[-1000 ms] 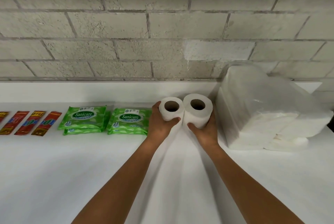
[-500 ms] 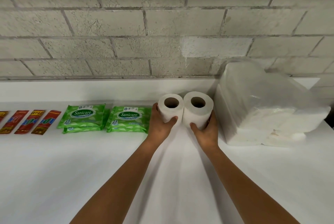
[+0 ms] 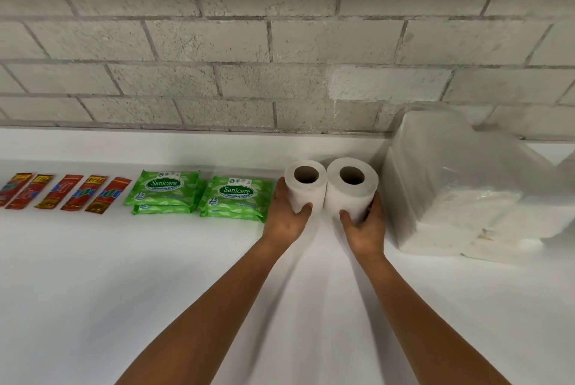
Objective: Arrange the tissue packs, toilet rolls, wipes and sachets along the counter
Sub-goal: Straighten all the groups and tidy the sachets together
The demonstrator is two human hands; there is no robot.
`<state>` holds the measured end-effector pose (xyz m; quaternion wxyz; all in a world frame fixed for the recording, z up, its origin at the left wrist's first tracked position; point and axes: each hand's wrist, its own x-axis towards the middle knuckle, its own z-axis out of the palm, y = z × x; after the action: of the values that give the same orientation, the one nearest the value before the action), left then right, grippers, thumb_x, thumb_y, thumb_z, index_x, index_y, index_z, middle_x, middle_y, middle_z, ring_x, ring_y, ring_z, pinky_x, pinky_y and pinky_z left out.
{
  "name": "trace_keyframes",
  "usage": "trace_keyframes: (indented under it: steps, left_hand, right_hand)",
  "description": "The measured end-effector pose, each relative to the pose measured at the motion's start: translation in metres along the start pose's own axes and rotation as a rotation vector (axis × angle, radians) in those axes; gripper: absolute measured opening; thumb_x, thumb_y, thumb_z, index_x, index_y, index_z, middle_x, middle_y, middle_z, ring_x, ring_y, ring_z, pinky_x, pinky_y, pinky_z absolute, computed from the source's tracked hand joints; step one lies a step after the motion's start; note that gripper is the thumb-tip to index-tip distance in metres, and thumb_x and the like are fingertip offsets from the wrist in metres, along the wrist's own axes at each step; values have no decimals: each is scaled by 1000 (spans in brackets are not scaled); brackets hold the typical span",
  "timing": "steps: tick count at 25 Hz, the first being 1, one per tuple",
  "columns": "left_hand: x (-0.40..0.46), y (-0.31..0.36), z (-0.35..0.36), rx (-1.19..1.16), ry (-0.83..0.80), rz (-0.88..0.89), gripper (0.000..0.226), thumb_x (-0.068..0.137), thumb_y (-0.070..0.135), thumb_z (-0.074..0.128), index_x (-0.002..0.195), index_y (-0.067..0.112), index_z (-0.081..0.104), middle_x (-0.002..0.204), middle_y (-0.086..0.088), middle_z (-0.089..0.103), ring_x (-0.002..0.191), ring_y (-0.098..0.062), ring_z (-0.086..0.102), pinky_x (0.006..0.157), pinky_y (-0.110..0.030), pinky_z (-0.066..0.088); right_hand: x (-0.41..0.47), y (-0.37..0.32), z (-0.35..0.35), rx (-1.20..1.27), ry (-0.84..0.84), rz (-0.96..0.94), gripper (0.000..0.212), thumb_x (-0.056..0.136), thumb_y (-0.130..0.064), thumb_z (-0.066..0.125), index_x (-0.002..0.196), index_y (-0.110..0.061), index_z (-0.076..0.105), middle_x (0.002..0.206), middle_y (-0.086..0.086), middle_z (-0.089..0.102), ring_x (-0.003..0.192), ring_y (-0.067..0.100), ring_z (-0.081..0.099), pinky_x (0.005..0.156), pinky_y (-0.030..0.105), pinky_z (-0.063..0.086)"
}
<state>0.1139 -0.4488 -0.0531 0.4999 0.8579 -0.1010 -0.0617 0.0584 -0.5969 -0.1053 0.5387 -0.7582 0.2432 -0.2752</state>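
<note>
Little has changed over the last second; the left hand (image 3: 284, 216) still grips the left toilet roll (image 3: 305, 187) and the right hand (image 3: 365, 224) still grips the right toilet roll (image 3: 351, 190), fingers and thumbs curled round the paper, just as they were a moment ago; the two rolls stand upright on the worktop (image 3: 155, 291), touching each other, and have barely shifted in the row. The view itself has swung a little, so more sachets (image 3: 67, 195) now show at the far left. The rolls sit between the green wipes (image 3: 236, 196), just beside the left hand, and the big tissue packs (image 3: 460, 185) in clear wrap, just beside the right hand; further wipes (image 3: 165, 190) lie left of those. I judge this to be a final squaring-up of the rolls; the line along the wall looks close to complete, and what remains seems to be letting go without nudging either roll out of place.
</note>
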Motion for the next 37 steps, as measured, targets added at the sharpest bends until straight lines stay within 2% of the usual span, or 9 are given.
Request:
trace_keyframes:
  steps: [4, 8, 10, 14, 20, 25, 30, 34, 37]
  left_hand:
    - [-9, 3, -15, -59, 6, -96, 83, 81, 18, 67, 147, 12, 17, 149, -8, 36, 137, -25, 38, 110, -33, 35]
    - [-21, 1, -33, -110, 35, -145, 79, 82, 14, 66, 147, 14, 21, 149, -7, 38, 133, -26, 43, 103, -31, 40]
    - [-30, 0, -42, -180, 29, -161, 72, 82, 12, 65, 143, 14, 28, 140, -8, 46, 123, -27, 51, 96, -33, 45]
    - [-43, -1, -66, -224, -43, -156, 54, 84, 8, 59, 135, 16, 42, 118, 0, 52, 96, -19, 56, 68, -20, 43]
    - [-50, -34, -136, -234, -54, -98, 39, 85, 7, 60, 123, 15, 56, 113, 1, 56, 69, -7, 53, 51, 0, 40]
    - [-37, -76, -220, -212, 16, -138, 36, 84, 8, 61, 120, 14, 58, 120, -5, 60, 90, -17, 56, 80, -22, 41]
    - [-22, -121, -271, -182, 147, -176, 35, 85, 14, 61, 121, 12, 57, 126, -8, 58, 101, -22, 57, 87, -25, 41]
    - [-2, -146, -288, -240, 280, -257, 44, 87, 23, 61, 127, 8, 49, 130, -16, 53, 118, -31, 51, 95, -34, 40]
    - [20, -157, -292, -355, 271, -381, 47, 89, 27, 56, 130, 8, 45, 131, -15, 52, 121, -32, 49, 95, -33, 38]
  right_hand:
    - [-13, 0, 2, 1, 4, 46, 72, 72, -12, 73, 134, -8, 36, 133, 13, 49, 124, 26, 48, 107, 42, 40]
    - [-48, 0, 0, -34, 24, 66, 68, 77, -6, 69, 135, -3, 33, 137, 17, 41, 127, 31, 41, 108, 46, 37]
    - [-65, -3, 0, -60, -11, 61, 62, 79, -5, 66, 133, -4, 36, 135, 16, 42, 126, 30, 41, 107, 39, 38]
    - [-94, -22, 13, -102, -62, 38, 51, 83, -6, 61, 130, -8, 42, 134, 9, 45, 124, 24, 43, 96, 24, 34]
    - [-128, -71, 71, -65, -86, -11, 38, 83, -4, 60, 119, -11, 51, 118, 0, 49, 112, 21, 48, 98, 33, 42]
    - [-148, -98, 131, -77, -88, -32, 35, 83, -4, 60, 117, -9, 53, 113, -3, 45, 105, 18, 47, 94, 39, 45]
    - [-163, -101, 172, -125, -22, -17, 34, 82, -4, 61, 115, -6, 55, 117, 9, 50, 113, 29, 49, 86, 29, 40]
    - [-151, -100, 179, -193, 66, 45, 46, 81, -8, 64, 124, -5, 49, 132, 18, 42, 119, 33, 43, 93, 26, 35]
    - [-136, -91, 180, -176, 87, 70, 61, 78, -8, 68, 132, -3, 40, 133, 20, 38, 121, 35, 44, 100, 30, 34]
